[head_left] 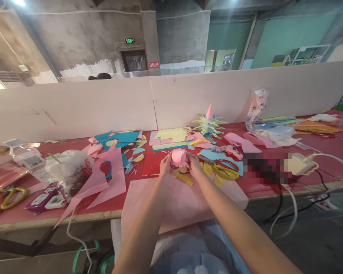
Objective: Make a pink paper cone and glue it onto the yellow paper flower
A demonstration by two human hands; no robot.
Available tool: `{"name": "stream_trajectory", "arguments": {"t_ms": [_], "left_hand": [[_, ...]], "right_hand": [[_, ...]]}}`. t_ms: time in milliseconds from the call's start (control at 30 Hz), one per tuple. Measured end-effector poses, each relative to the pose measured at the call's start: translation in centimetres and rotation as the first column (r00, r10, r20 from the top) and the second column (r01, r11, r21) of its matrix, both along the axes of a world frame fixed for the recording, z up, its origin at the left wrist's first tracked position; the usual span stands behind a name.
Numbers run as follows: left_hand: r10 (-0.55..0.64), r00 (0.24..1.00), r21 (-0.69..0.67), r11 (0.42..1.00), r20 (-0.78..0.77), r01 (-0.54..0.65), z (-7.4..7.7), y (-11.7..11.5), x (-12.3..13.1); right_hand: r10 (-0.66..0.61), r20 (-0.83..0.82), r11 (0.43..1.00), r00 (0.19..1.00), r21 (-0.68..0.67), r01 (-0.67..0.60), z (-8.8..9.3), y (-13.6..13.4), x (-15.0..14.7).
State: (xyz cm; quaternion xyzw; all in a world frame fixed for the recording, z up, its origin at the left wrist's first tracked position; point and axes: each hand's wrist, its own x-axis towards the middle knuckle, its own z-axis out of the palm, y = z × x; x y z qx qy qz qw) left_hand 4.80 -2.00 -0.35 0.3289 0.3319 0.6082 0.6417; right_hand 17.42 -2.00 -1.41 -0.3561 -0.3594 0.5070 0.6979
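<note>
A small pink paper cone (pixel 178 156) with a fringed, cut rim is held between my two hands over the front of the table. My left hand (pixel 165 166) grips its left edge, fingers closed on the rim. On the opposite edge, my right hand (pixel 193 163) pinches it the same way. Yellow paper pieces (pixel 185 179) lie just below the cone. Right of my right hand are scissors with red and yellow handles (pixel 225 171). Behind stands a layered paper tree (pixel 209 123) with a pink cone tip.
Pink paper offcuts (pixel 111 171) and a bagged drink (pixel 67 171) lie left. A purple tape measure (pixel 42 198) and yellow-handled scissors (pixel 14 197) are farther left. A pink glue gun (pixel 228 151), white charger (pixel 300 165) and cables sit right. A pale partition (pixel 103 106) closes the back.
</note>
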Motion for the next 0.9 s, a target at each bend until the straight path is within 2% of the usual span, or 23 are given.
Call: {"name": "stream_trajectory", "arguments": {"t_ms": [267,467,700,900], "left_hand": [[0.006,0.999,0.016,1.0,0.031,-0.006,0.0,0.0,0.0],[0.002,0.999,0.018,1.0,0.034,-0.003,0.0,0.1,0.1],[-0.004,0.999,-0.03,1.0,0.053,0.005,0.3,-0.1,0.2],[-0.023,0.999,0.031,0.999,0.046,0.021,0.0,-0.1,0.3]], "right_hand": [[0.013,-0.02,1.0,1.0,-0.014,-0.014,0.1,0.1,-0.1],[0.018,-0.018,1.0,1.0,-0.004,-0.018,0.9,-0.8,-0.4],[0.013,0.002,1.0,1.0,-0.004,-0.013,1.4,-1.2,-0.2],[0.001,0.002,1.0,1.0,-0.023,-0.001,1.2,-0.8,-0.2]]}}
